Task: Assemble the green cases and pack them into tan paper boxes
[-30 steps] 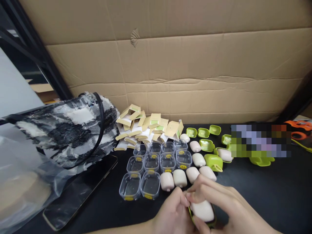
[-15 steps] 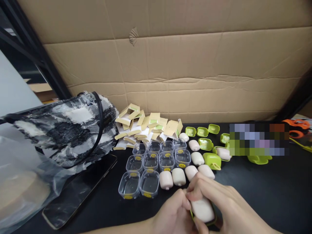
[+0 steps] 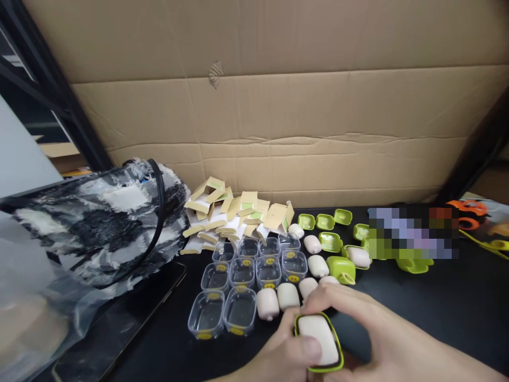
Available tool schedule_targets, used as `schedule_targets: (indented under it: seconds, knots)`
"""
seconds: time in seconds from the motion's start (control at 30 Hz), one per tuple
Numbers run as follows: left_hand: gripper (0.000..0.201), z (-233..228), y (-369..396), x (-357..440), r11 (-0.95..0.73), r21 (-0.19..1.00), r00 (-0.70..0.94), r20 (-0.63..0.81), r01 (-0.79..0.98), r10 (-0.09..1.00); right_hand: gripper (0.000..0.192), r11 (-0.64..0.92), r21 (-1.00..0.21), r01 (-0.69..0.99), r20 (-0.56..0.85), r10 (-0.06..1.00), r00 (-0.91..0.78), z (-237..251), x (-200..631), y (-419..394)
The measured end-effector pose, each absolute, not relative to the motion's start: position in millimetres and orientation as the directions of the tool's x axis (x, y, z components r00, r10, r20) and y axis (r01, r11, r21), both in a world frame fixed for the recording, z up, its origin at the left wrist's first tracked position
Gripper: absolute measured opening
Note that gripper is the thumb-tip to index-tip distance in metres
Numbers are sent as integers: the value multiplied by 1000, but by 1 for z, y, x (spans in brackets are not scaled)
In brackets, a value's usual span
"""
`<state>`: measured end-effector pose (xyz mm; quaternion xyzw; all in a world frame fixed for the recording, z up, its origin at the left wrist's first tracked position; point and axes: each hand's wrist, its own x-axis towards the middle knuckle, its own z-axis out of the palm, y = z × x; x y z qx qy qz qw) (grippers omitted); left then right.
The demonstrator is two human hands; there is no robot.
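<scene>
Low in the head view, a green case (image 3: 337, 342) sits between my hands, with a cream rounded block (image 3: 323, 333) lying inside its rim. My left hand (image 3: 284, 353) is closed round the case from the left, its thumb pressed on the block's face. My right hand (image 3: 368, 323) grips the case's far edge and right side with its fingers; the lower fingers are partly hidden. Just beyond the hands lie several loose cream and pinkish blocks (image 3: 288, 296), each with a small nub. Farther back are several open green shells (image 3: 330, 241) and a closed green case with a loop (image 3: 341, 269).
Clear plastic cups (image 3: 239, 310) with yellow stickers stand in rows left of the blocks. Behind them is a heap of folded cardboard pieces (image 3: 238, 212). A shaggy black-and-white bag (image 3: 111, 223) and a dark phone-like slab (image 3: 131, 323) lie left. A cardboard sheet (image 3: 278, 106) backs the table.
The case has turned in my hands, so its green rim now shows round the block. My left thumb has moved onto the block's face. The view has shifted slightly.
</scene>
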<state>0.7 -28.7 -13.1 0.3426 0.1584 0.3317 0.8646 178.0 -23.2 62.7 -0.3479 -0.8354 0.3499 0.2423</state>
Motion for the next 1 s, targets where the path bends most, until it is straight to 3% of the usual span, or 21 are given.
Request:
schedule_targets:
  seconds: [0.1,0.17,0.3,0.5,0.73,1.0]
  knots:
    - [64,-21,-27,3,475,753,756,46,-455,652,43,540,-742,397,272,784,-558,69,188,-16]
    - [61,-19,-26,2,487,771,790,33,-410,613,43,578,-704,412,378,797,-471,75,200,-3]
    - [55,-6,-25,-3,555,746,814,-30,-368,581,35,546,-574,611,498,824,-269,84,233,40]
    - [48,-12,-26,-6,531,773,782,-73,-348,619,32,394,-538,745,432,888,-158,64,269,97]
    - [46,-13,-25,-5,545,776,771,-123,-317,624,29,347,-451,822,306,926,-223,53,274,102]
    - [42,-2,-24,-3,595,760,752,-227,-260,618,39,309,-371,876,240,943,-231,48,278,107]
